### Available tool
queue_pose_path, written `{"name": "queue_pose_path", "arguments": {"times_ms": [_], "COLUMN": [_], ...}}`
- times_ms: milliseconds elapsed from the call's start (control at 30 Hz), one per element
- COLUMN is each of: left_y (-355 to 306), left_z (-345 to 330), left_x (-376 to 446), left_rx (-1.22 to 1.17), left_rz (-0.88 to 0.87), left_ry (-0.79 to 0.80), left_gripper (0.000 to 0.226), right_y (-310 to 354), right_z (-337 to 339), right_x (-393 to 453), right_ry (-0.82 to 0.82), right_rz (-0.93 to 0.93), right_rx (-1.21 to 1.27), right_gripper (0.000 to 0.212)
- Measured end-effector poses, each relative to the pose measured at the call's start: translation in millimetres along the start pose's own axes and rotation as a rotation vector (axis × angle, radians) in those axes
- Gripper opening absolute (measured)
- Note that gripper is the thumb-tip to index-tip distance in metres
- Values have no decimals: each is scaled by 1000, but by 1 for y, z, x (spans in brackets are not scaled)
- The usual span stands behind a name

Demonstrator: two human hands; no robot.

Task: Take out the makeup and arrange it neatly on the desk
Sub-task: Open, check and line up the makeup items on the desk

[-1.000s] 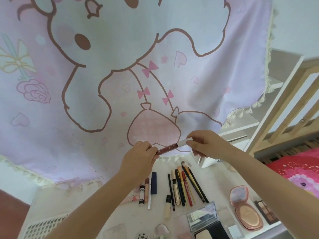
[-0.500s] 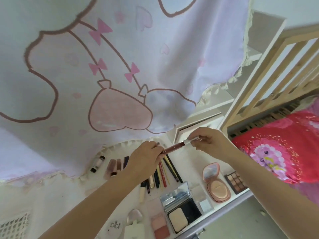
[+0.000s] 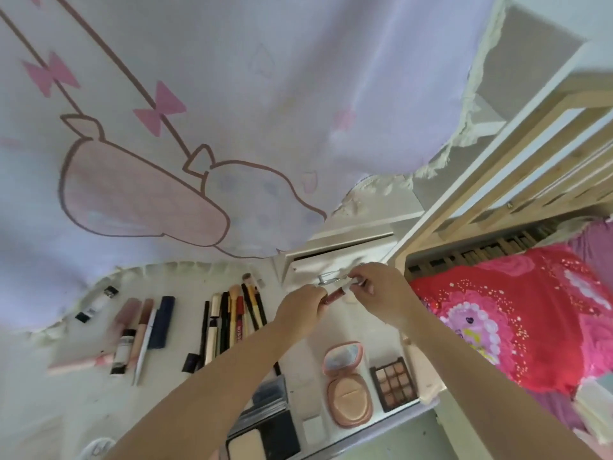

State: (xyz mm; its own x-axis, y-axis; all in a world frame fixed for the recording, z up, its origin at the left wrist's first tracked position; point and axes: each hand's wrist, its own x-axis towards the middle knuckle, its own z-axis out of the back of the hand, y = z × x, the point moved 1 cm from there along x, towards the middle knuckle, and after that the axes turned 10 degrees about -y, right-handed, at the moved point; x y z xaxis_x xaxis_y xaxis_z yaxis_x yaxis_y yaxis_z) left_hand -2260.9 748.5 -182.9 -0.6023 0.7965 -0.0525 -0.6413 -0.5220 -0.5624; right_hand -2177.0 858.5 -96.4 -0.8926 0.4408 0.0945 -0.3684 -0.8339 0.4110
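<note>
Both hands hold one slim lip gloss tube [image 3: 335, 295] with a dark red body and a white cap, above the white desk [image 3: 185, 390]. My left hand [image 3: 300, 312] grips the red end. My right hand [image 3: 381, 293] pinches the white cap end. On the desk lie a row of pencils and brushes [image 3: 237, 313], a group of tubes and pens [image 3: 142, 330], an open pink compact [image 3: 346, 386], an eyeshadow palette [image 3: 394, 383] and an open black powder case [image 3: 262, 429].
A pale curtain with a cartoon print [image 3: 199, 127] hangs over the back of the desk. A wooden bed frame [image 3: 497, 154] and a red floral blanket [image 3: 517, 313] are to the right. A small metal object [image 3: 326, 278] lies by my right hand.
The view has tilted down and right, showing more of the desk and bed. Both hands keep hold of the lip gloss tube, now lower and nearer the desk's right side.
</note>
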Motion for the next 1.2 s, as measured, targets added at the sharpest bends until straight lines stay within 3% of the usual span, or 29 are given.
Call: {"name": "queue_pose_path", "arguments": {"times_ms": [233, 533, 733, 833, 1000, 1200], "left_y": [-6, -5, -1, 7, 22, 46], "left_z": [-38, -56, -56, -48, -24, 5], "left_x": [16, 21, 15, 6, -12, -43], "left_rx": [-146, -197, -126, -66, 20, 139], "left_rz": [175, 295, 316, 309, 295, 312], "left_ry": [-106, -127, -122, -121, -166, -190], "left_gripper": [32, 26, 19, 33, 35, 32], "right_y": [-19, -37, -40, -39, -36, -20], "right_z": [-13, -18, -20, -21, -20, -17], "right_x": [29, 38, 41, 40, 36, 33], "right_ry": [176, 228, 241, 253, 261, 149], "right_rz": [208, 367, 418, 434, 431, 451], "right_rx": [-242, -257, -279, -302, -309, -242], "right_gripper": [24, 25, 26, 27, 31, 39]}}
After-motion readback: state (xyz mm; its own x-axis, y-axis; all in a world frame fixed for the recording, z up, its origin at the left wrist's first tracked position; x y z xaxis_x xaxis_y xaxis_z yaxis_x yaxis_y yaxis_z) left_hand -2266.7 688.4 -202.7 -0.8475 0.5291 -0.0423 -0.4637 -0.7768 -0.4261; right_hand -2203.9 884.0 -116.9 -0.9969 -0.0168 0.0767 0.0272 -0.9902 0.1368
